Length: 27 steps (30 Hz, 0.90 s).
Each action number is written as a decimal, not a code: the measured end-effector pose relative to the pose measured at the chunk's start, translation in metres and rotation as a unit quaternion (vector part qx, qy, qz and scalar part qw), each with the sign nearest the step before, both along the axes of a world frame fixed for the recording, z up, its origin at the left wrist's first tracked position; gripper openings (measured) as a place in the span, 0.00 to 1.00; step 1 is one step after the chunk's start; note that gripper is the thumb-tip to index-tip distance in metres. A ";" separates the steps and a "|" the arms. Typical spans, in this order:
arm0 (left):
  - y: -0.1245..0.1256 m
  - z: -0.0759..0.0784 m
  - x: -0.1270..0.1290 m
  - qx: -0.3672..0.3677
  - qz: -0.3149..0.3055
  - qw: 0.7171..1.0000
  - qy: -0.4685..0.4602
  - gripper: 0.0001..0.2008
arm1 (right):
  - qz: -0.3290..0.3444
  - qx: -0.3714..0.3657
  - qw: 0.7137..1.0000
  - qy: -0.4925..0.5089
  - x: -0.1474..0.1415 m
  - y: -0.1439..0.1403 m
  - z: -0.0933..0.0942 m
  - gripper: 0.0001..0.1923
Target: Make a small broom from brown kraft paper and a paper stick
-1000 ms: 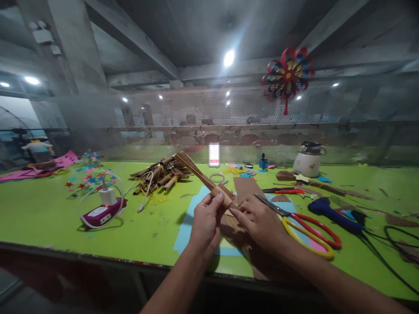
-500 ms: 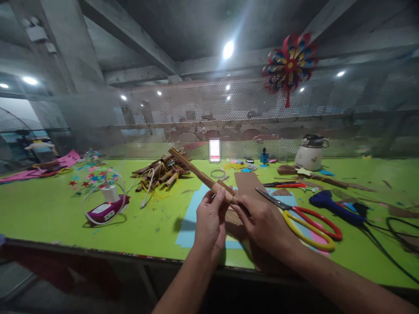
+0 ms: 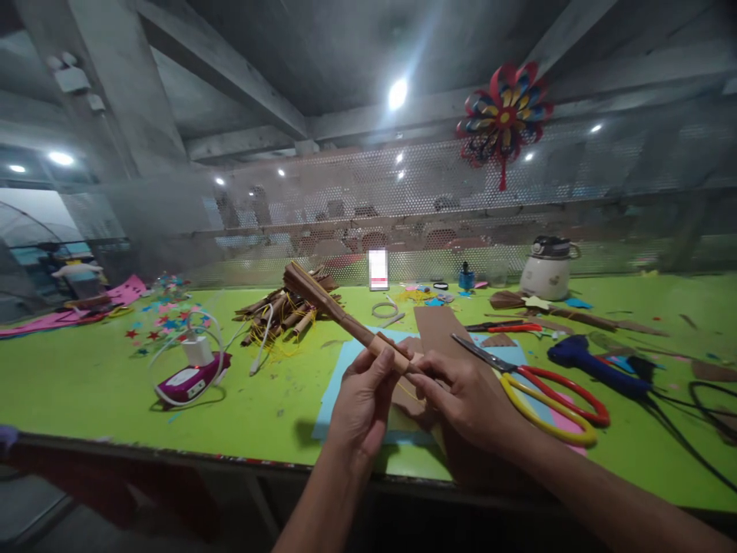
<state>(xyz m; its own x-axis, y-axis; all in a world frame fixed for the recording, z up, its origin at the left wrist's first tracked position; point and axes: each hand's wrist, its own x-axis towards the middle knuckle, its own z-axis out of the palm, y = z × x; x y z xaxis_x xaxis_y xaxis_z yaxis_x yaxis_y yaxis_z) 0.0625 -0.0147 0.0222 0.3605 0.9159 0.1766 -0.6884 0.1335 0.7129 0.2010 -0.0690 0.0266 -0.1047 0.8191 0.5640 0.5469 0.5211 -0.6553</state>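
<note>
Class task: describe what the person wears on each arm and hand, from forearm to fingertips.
Both forearms are bare as far as the picture shows; no sleeve, glove, watch or ring is visible. The left hand and right hand have short, unpainted nails.

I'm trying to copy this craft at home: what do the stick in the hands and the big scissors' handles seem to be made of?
The stick looks like brown kraft paper or thin card rolled tight: matte, with a visible wrap edge, like the rolls piled behind. The scissors show glossy red and yellow handles, probably plastic, on dull metal blades.
</note>
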 end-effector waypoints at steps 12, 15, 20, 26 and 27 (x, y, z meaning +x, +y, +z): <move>-0.003 -0.006 -0.003 0.039 -0.011 0.999 -0.003 0.06 | 0.094 -0.118 0.982 0.111 0.000 -0.002 -0.005 0.13; -0.005 -0.005 -0.003 0.064 -0.006 0.998 -0.010 0.05 | 0.103 -0.130 0.978 0.128 0.000 -0.003 -0.004 0.13; -0.008 -0.003 -0.002 0.087 0.025 0.996 -0.022 0.07 | 0.120 -0.141 0.974 0.131 -0.001 -0.004 -0.003 0.15; -0.013 0.000 0.003 0.066 0.025 0.996 -0.055 0.07 | 0.169 -0.155 0.957 0.179 0.001 0.001 -0.007 0.16; -0.013 0.000 0.003 0.056 0.030 0.996 -0.059 0.07 | 0.169 -0.150 0.958 0.176 0.002 0.002 -0.008 0.16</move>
